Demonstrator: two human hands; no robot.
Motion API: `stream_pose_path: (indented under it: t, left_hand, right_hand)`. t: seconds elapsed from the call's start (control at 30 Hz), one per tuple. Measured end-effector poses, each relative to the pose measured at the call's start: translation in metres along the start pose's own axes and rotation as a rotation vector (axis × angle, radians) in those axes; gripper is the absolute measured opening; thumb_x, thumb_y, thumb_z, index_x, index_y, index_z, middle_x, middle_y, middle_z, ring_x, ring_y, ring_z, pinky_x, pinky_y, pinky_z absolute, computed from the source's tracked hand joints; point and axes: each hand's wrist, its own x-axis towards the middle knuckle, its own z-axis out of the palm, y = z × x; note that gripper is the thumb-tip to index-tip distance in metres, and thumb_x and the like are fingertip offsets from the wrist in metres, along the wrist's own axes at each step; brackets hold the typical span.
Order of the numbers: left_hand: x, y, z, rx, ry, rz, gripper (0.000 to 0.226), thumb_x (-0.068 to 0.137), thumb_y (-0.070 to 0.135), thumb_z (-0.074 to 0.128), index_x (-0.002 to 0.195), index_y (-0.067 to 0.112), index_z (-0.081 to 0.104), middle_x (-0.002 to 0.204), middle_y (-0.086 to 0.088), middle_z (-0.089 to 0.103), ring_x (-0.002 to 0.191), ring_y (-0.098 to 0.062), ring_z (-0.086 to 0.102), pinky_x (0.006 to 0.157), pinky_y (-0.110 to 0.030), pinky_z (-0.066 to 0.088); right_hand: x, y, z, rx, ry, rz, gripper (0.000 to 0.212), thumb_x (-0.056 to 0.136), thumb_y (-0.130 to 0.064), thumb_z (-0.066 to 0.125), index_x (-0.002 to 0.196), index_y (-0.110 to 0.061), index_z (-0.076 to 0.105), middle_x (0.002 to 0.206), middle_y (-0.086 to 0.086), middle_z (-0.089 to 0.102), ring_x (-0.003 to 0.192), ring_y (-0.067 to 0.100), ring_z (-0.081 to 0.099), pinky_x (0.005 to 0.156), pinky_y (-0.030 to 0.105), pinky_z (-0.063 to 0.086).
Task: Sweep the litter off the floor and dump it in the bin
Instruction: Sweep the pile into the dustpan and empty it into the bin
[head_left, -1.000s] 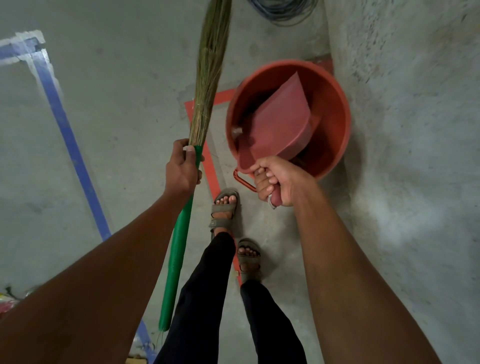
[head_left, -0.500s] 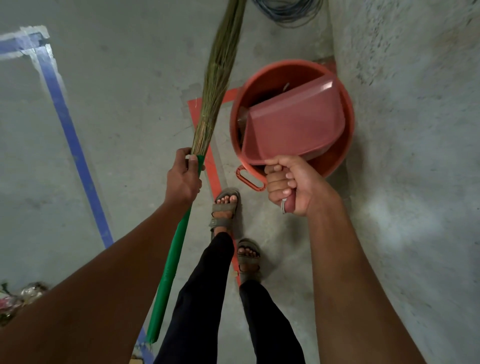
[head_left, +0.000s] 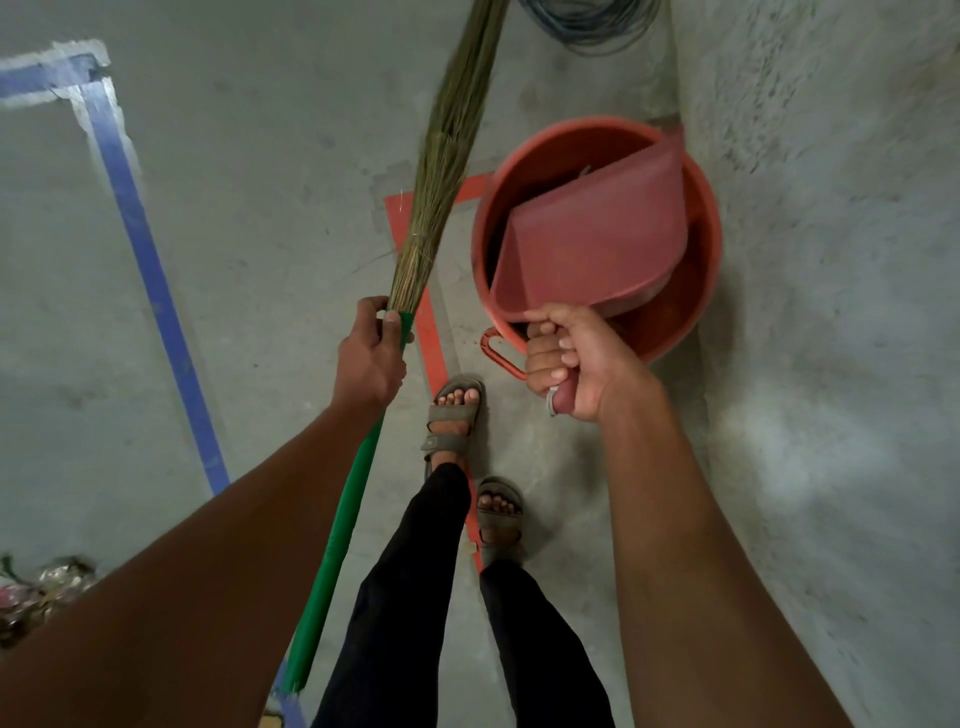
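Right hand (head_left: 576, 364) grip closed round dustpan (head_left: 592, 244) handle, pan mouth angled away over bin (head_left: 701, 291).

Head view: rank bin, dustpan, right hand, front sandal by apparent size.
1. bin, largest.
2. dustpan, its pan covering much of the bin's mouth.
3. right hand, gripping the dustpan handle; it is nearer the camera, so it looks oversized.
4. front sandal, smallest.

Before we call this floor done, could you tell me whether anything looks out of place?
Yes: a small heap of litter lies on the floor at the lower left edge, far from the bin, while the right hand tips the dustpan inside it.
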Motion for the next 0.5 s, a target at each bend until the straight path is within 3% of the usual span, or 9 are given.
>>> stream_pose_path:
  t: [0.17, 0.33, 0.5]
  left_hand:
    - [0.003, -0.008, 0.003, 0.161, -0.008, 0.030, 0.029, 0.111, 0.040, 0.035, 0.139, 0.033, 0.041, 0.097, -0.002, 0.070, 0.068, -0.027, 0.066, 0.063, -0.052, 0.061]
    - [0.001, -0.020, -0.002, 0.306, -0.050, -0.082, 0.045, 0.110, 0.033, 0.037, 0.154, 0.037, 0.027, 0.100, -0.011, 0.067, 0.077, -0.031, 0.070, 0.070, -0.052, 0.064]
    - [-0.006, -0.035, -0.010, 0.436, -0.103, -0.224, 0.040, 0.108, 0.028, 0.043, 0.148, 0.023, 0.044, 0.104, -0.011, 0.065, 0.077, -0.029, 0.074, 0.070, -0.044, 0.065]
  right_hand:
    - [0.015, 0.010, 0.001, 0.056, 0.166, -0.065, 0.032, 0.094, -0.009, 0.050, 0.066, -0.022, 0.040, 0.047, -0.009, 0.024, 0.036, 0.007, 0.020, 0.035, 0.020, 0.024]
    - [0.001, 0.031, -0.001, 0.067, 0.065, -0.136, 0.034, 0.094, -0.016, 0.056, 0.066, -0.024, 0.038, 0.047, -0.010, 0.023, 0.036, 0.006, 0.020, 0.034, 0.021, 0.023]
    - [-0.019, 0.069, -0.007, 0.036, -0.039, -0.187, 0.033, 0.095, -0.021, 0.058, 0.067, -0.024, 0.040, 0.046, -0.010, 0.022, 0.034, 0.005, 0.019, 0.033, 0.020, 0.021]
